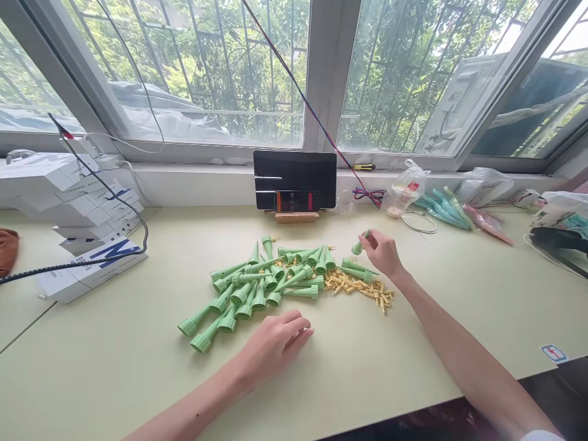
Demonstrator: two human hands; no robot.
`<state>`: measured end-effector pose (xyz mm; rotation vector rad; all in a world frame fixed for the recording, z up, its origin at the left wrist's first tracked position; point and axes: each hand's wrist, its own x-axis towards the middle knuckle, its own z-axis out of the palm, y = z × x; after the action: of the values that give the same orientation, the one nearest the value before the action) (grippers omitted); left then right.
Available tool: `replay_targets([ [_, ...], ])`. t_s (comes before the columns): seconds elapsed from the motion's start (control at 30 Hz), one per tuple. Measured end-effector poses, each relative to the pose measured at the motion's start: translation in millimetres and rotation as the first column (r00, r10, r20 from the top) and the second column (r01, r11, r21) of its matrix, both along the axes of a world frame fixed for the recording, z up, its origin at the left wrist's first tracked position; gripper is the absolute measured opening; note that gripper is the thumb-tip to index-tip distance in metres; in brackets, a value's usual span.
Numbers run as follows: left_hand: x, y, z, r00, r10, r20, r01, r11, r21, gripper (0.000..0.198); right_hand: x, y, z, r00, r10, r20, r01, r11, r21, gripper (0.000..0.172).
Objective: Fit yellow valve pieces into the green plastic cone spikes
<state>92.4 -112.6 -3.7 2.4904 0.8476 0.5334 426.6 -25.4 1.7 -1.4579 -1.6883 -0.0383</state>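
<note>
My right hand (pixel 383 252) pinches a green plastic cone-shaped spike (pixel 358 246) by its narrow part, its wide ribbed end pointing down and left above the table. My left hand (pixel 278 340) rests on the table in front of the pile, fingers loosely bent and slightly apart, with nothing visible in them. Between and beyond the hands lies a loose pile of similar green spikes (pixel 243 294), most on their sides with hollow ends showing. Small yellow pegs (pixel 351 285) are scattered at the pile's right, below my right hand. A pair of green spikes (pixel 361 274) lies over them.
Behind the pile, a phone (pixel 297 201) leans on a black screen-like panel (pixel 294 174) with a cardboard support (pixel 297 217). White boxes (pixel 92 263) and a black cable (pixel 142 223) are at left. Plastic bags (pixel 407 187), teal packets (pixel 445 209) and a coiled white cable (pixel 420 223) lie at right.
</note>
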Motion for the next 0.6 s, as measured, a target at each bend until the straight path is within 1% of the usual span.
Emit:
replay_targets([
  [0.2,1.2,-0.8,1.3,1.000,-0.021,-0.005,0.021,0.999,0.028,0.030,3.1,0.4,-5.4,0.997,0.068,0.046,-0.065,0.995,-0.075,0.024],
  [0.3,1.7,-1.1,1.3,1.000,-0.023,-0.018,0.024,0.999,0.045,0.031,3.9,1.6,-10.0,0.996,0.073,0.044,-0.068,0.992,-0.104,0.021],
  [0.43,2.5,-2.0,2.0,0.998,-0.030,-0.048,0.033,0.997,0.071,0.032,4.1,2.0,-13.6,0.998,0.053,0.034,-0.049,0.994,-0.098,0.021],
  [0.6,3.6,-3.0,4.6,0.995,-0.038,-0.093,0.048,0.992,0.114,0.032,3.7,2.3,-15.4,0.998,0.040,0.058,-0.037,0.998,-0.049,0.029],
])
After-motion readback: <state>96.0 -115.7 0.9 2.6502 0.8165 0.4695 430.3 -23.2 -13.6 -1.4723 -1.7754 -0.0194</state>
